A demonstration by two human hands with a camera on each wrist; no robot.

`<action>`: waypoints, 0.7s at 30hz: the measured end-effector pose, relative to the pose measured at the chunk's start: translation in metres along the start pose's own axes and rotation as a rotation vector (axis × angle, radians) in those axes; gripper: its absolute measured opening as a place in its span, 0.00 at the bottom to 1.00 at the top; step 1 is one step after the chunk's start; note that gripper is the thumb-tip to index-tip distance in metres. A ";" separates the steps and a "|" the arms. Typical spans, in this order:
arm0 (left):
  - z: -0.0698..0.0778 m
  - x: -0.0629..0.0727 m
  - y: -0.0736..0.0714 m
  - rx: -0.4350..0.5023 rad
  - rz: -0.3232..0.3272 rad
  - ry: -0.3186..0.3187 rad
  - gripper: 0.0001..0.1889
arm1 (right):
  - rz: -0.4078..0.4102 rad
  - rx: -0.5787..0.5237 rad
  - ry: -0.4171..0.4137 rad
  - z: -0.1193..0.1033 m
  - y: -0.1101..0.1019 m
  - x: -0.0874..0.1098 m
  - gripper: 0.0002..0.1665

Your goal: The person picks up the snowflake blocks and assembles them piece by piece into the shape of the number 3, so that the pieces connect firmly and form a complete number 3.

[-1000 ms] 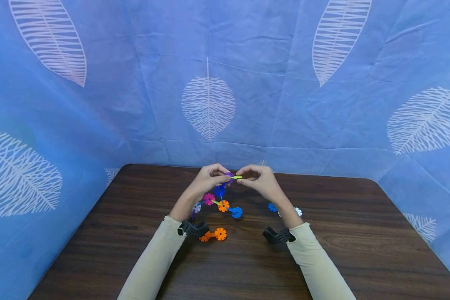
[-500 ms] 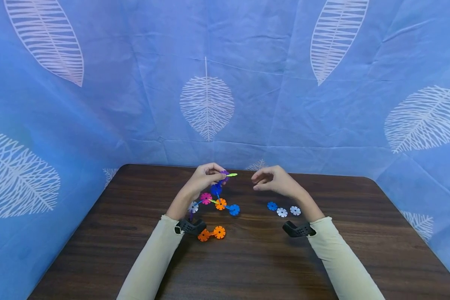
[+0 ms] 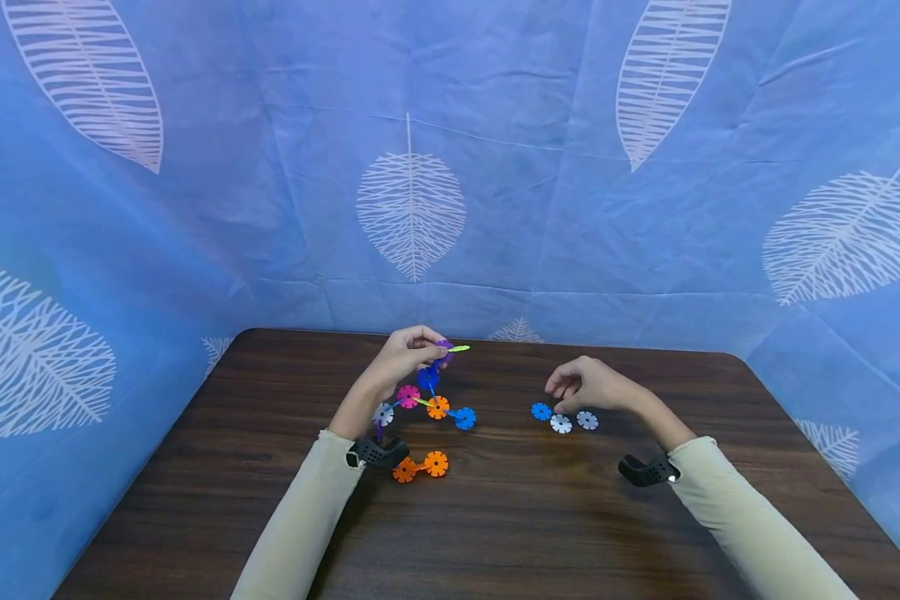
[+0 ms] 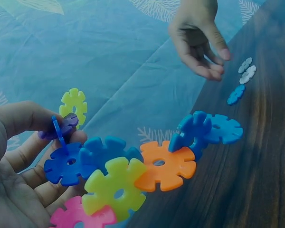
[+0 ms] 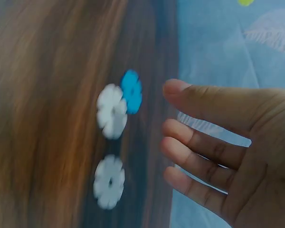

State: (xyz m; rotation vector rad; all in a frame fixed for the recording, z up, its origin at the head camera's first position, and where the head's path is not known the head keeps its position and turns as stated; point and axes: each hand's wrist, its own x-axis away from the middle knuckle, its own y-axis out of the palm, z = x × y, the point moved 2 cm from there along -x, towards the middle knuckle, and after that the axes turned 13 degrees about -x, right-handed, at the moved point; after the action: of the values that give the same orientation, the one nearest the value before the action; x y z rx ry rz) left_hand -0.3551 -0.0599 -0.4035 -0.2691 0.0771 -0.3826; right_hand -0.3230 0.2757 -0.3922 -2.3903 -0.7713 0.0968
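Note:
My left hand [image 3: 408, 358] pinches a purple snowflake disc [image 4: 70, 124] at the upper end of a chain of interlocked snowflake discs. A yellow-green disc [image 4: 73, 107] sticks out from the purple one. From there the chain runs through dark blue, blue, pink, yellow and orange [image 4: 165, 166] discs to a blue disc [image 3: 464, 418]. Part of the chain lies behind the left wrist. My right hand [image 3: 592, 385] holds nothing, its fingers loosely bent just above a loose blue disc [image 3: 542, 412] and two white discs, one nearer [image 3: 561, 424] and one to the right [image 3: 587, 420].
Two joined orange end discs [image 3: 436, 464] lie on the dark wooden table [image 3: 495, 533] in front of the left wrist. A blue leaf-patterned cloth [image 3: 525, 208] hangs behind the table's back edge.
My right hand has let go of the yellow-green disc, which stays on the purple one. It has moved right and down toward the loose discs. The left hand keeps its hold.

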 end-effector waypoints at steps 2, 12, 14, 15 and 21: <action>0.000 0.000 -0.001 0.004 -0.001 -0.003 0.07 | -0.013 0.017 0.011 0.005 -0.003 0.003 0.18; -0.002 0.000 -0.002 -0.012 0.009 -0.012 0.07 | -0.078 0.082 0.057 0.028 -0.010 0.014 0.17; -0.002 0.001 -0.002 -0.016 0.011 -0.010 0.07 | -0.081 0.086 0.062 0.031 -0.010 0.015 0.17; -0.001 0.001 -0.003 -0.019 0.012 -0.009 0.07 | -0.081 0.084 0.065 0.033 -0.010 0.015 0.17; -0.002 0.000 -0.003 -0.023 0.007 -0.007 0.09 | -0.091 0.048 0.095 0.036 -0.009 0.016 0.19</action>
State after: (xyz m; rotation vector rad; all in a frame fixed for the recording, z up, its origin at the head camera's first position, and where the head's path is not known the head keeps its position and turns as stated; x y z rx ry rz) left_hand -0.3563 -0.0635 -0.4041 -0.2925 0.0756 -0.3738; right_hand -0.3232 0.3104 -0.4143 -2.2929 -0.8224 -0.0342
